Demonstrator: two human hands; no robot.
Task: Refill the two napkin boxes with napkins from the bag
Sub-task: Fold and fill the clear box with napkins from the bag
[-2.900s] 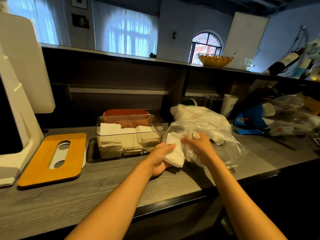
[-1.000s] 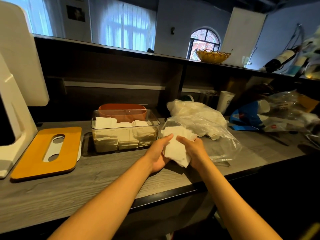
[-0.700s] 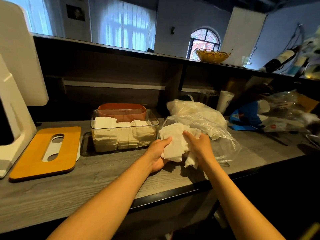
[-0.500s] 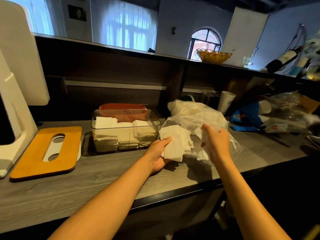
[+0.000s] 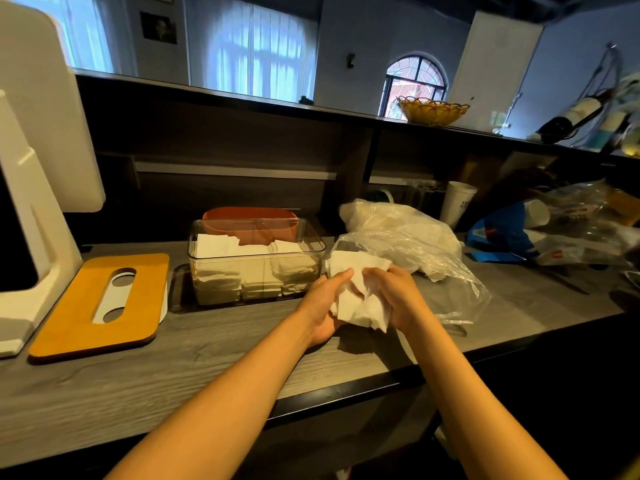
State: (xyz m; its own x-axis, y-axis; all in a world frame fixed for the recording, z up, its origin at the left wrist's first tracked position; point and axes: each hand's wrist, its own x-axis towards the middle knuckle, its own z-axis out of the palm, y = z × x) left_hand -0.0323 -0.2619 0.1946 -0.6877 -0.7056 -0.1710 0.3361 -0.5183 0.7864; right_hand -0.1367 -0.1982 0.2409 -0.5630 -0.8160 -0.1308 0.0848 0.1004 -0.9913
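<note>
Both hands hold one bunch of white napkins just above the grey counter, right of the clear napkin box. My left hand grips the bunch from the left, my right hand from the right. The clear box stands open and is filled with stacked napkins nearly to its rim. An orange box stands right behind it; its inside is hidden. The clear plastic bag with more napkins lies just beyond my right hand.
An orange lid with a slotted opening lies flat at the left, next to a white stand. A paper cup, blue packaging and other plastic bags crowd the right. The counter's front edge runs below my forearms.
My right hand drew napkins out of the bag, swung briefly right toward the bag, then came back and closed on the bunch in my left hand. The box has not moved.
</note>
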